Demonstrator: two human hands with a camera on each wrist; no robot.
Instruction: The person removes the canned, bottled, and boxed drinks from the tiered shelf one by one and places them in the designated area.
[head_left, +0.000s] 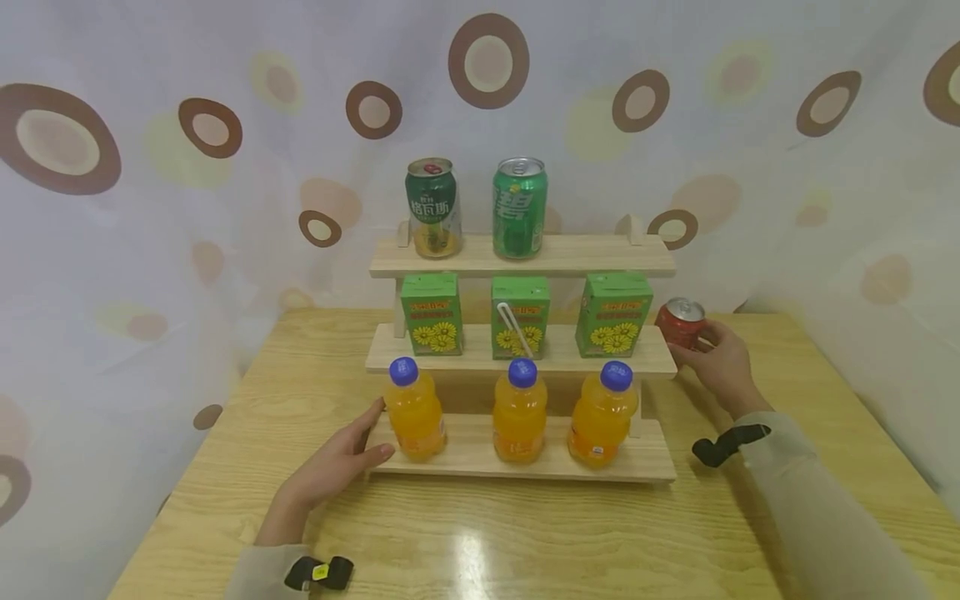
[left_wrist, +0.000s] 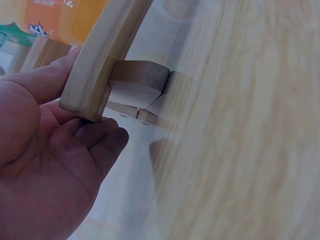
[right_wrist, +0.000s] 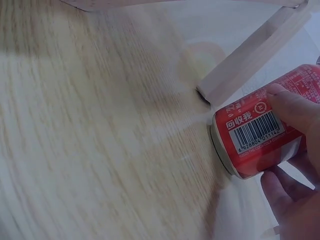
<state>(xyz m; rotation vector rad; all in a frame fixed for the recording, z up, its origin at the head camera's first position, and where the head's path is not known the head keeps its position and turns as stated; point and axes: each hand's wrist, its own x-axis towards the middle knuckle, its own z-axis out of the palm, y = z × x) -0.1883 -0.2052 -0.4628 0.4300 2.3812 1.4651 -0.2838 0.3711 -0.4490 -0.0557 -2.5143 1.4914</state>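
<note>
My right hand (head_left: 726,367) holds a red soda can (head_left: 677,323) just past the right end of the wooden tiered shelf (head_left: 468,442). Thumb and fingers wrap the can, and its barcode faces the camera in the right wrist view; the can's base is close over the table there. With my left hand (head_left: 337,462) I grip the left end of the lowest board (left_wrist: 95,65), thumb above and fingers beneath. Beside that hand stands an orange drink bottle (head_left: 415,421) with a blue cap.
On the lowest tier are two more orange bottles (head_left: 520,421). Three green drink cartons (head_left: 432,317) line the middle tier, the central one with a straw. The top tier carries a dark green and gold can (head_left: 433,212) and a bright green can (head_left: 519,212). A patterned cloth (head_left: 300,125) hangs behind.
</note>
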